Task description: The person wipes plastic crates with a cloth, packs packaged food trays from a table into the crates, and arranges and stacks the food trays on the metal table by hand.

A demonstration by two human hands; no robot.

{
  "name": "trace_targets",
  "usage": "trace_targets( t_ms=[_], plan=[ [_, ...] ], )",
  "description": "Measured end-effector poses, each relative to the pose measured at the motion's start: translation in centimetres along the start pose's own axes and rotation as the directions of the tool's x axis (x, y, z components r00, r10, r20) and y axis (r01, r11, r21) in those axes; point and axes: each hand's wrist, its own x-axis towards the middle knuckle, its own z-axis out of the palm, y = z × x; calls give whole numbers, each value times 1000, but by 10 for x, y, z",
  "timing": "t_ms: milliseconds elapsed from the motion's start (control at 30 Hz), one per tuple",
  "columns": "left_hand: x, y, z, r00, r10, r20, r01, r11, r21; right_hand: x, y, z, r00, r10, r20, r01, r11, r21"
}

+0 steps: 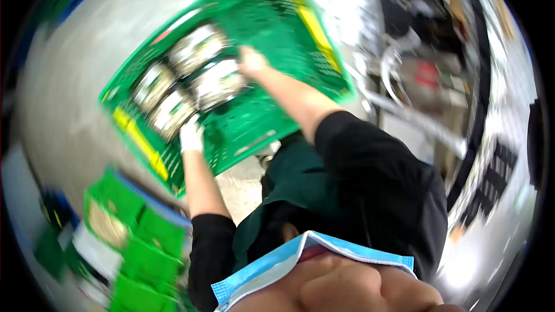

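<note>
Fingers of the left hand (192, 135) and right hand (252, 61) were blurred, their opening unclear; beside them, in the green crate (263, 29), the packs (218, 85) were best guided gently by the edges.

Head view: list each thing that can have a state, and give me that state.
Large green crate: open-topped, partly filled
Four packs: grouped toward the crate's left end; sealing too blurred to tell
Left hand: at the nearest pack's edge
Right hand: beside a pack; grip unclear
</note>
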Motion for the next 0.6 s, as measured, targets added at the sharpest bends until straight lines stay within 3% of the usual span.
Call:
trace_targets(
  t_ms=[33,67,100,133,167,200,233,267,300,333,367,400,433,467,500,567,600],
  plan=[
    [3,-5,-8,932,-361,22,308,759,-574,-8,-13,-14,999,-5,35,6,1000,-26],
    [-20,42,30,854,-440,-276,394,896,-206,-22,-27,-38,988,39,153,-32,999,-44],
    [-8,25,5,960,-273,-62,276,879,389,-45,-24,-42,997,-80,-7,80,997,-20],
    [3,6,-20,984,-84,157,-76,600,796,-80,-21,-55,974,-182,-134,197,975,106],
    [-65,72,37,965,200,-167,-109,891,441,-128,-20,-80,944,-231,-236,280,939,200],
    [-97,103,57,898,437,-51,-373,817,440,-180,-12,-101,886,-291,-362,375,908,189],
    [-129,115,72,837,529,-138,-464,821,334,-228,9,-116,842,-279,-461,385,910,152],
    [-160,125,77,778,624,-75,-556,739,380,-278,28,-126,792,-270,-547,394,911,121],
    [-189,120,83,759,640,-124,-541,724,428,-327,52,-136,837,-150,-526,268,951,154],
    [-218,114,90,730,661,-174,-525,706,475,-377,77,-139,858,109,-503,26,967,253],
    [-247,104,96,722,682,-118,-517,645,563,-420,121,-123,785,269,-558,-102,945,312],
    [-274,89,103,708,703,-69,-509,576,640,-470,149,-121,731,473,-492,-277,864,420],
    [-303,70,114,762,646,-38,-468,590,658,-513,184,-120,654,621,-433,-401,769,497],
    [-318,44,113,812,583,-1,-429,599,676,-550,226,-107,566,665,-487,-456,745,487],
    [-313,-13,90,852,507,131,-423,518,743,-586,254,-103,459,737,-496,-553,674,490],
    [-337,-65,87,939,253,232,-330,478,814,-644,319,-92,225,872,-434,-636,469,613],
    [-349,-83,92,957,137,255,-290,448,845,-670,333,-101,185,872,-453,-611,463,642]
  ],
)
